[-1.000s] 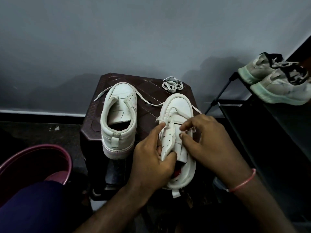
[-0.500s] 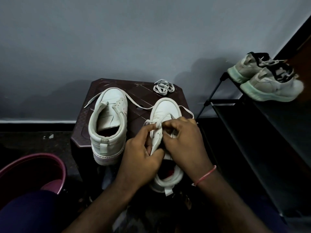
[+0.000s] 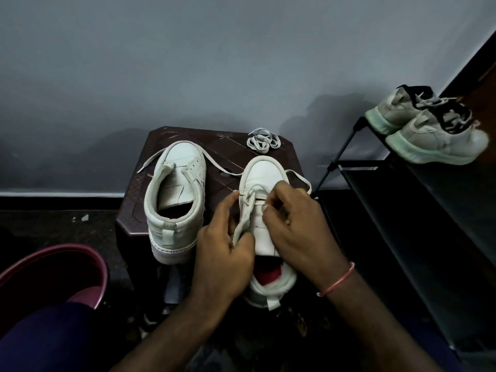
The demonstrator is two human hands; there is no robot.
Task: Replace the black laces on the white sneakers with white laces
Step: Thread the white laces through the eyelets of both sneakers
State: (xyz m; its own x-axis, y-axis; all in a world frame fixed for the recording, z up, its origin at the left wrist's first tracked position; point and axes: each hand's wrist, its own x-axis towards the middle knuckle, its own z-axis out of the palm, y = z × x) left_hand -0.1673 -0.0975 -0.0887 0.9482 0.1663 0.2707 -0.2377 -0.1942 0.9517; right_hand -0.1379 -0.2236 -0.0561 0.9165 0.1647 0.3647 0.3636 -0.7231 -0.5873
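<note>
Both hands are closed on the sneaker (image 3: 264,175) at the centre of the frame, which lies toe-away on the dark surface (image 3: 222,146). The left hand (image 3: 224,253) grips the eyelet flap, thumb on top and fingers curled under it. The right hand (image 3: 295,226) pinches something small at the eyelets, probably the white lace (image 3: 248,200), though the tip itself is hidden.

A second ago the right fingers were spread looser over the tongue. They have since bunched tight and sit close against the left thumb, while the left hand has kept its grip on the flap. That reads as feeding the lace end through an eyelet low in the row: only the front crossing looks threaded, so most of the lacing is left.

The other sneaker (image 3: 174,189), left of centre, has a white lace through its front holes only, the ends trailing loose. A spare lace (image 3: 263,142) lies coiled at the back of the surface. No black lace shows on either sneaker.
</note>
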